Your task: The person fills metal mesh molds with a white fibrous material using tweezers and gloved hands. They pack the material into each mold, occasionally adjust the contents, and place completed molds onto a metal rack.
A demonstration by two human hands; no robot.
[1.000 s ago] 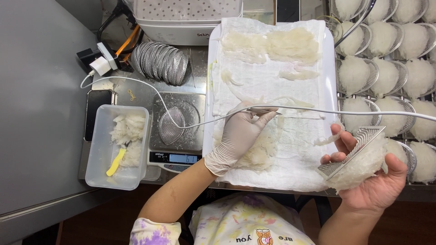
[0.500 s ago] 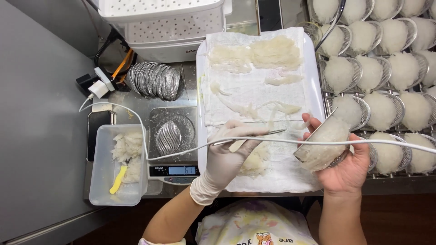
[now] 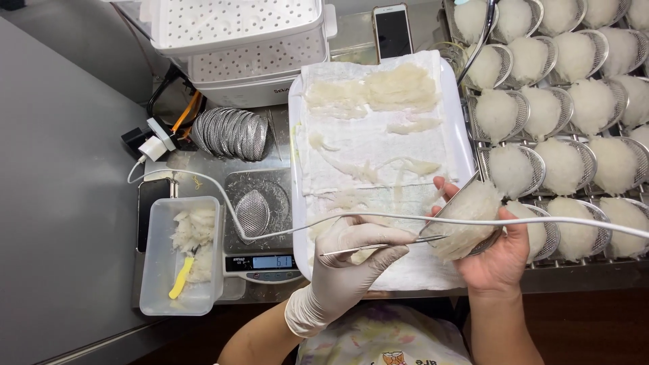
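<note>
Between the gloved fingers (image 3: 368, 236) of our left hand (image 3: 341, 270) we pinch a pair of thin metal tweezers (image 3: 382, 247), thumb pressed against forefinger, with the tips reaching rightward to the pale, stringy mass just beside them. That mass fills a small metal mesh cup (image 3: 466, 220), which our bare right hand (image 3: 497, 260) cradles from below; its fingers curl around the cup's rim and hold it tilted toward the tweezers.

As we judge it, the work goes best if we keep the cup steady and tilted, pick with the tweezer tips alone, and press lightly so the fibres are tucked in, not torn.

A white cable (image 3: 541, 222) crosses right over the cup and both hands, so we should keep the tweezers from snagging it.

Just beyond the fingers lies a white tray (image 3: 295, 169) lined with damp cloth, with more pale strands strewn on it. Farther to the right stand rows of filled mesh cups (image 3: 574, 101). To the left, apart from the hands, sit a digital scale (image 3: 263, 260) bearing one empty mesh cup (image 3: 253, 213), a stack of spare cups (image 3: 230, 133), and a clear plastic tub (image 3: 152, 297) holding scraps and a yellow tool (image 3: 181, 278). All rests on a steel surface (image 3: 61, 203).
</note>
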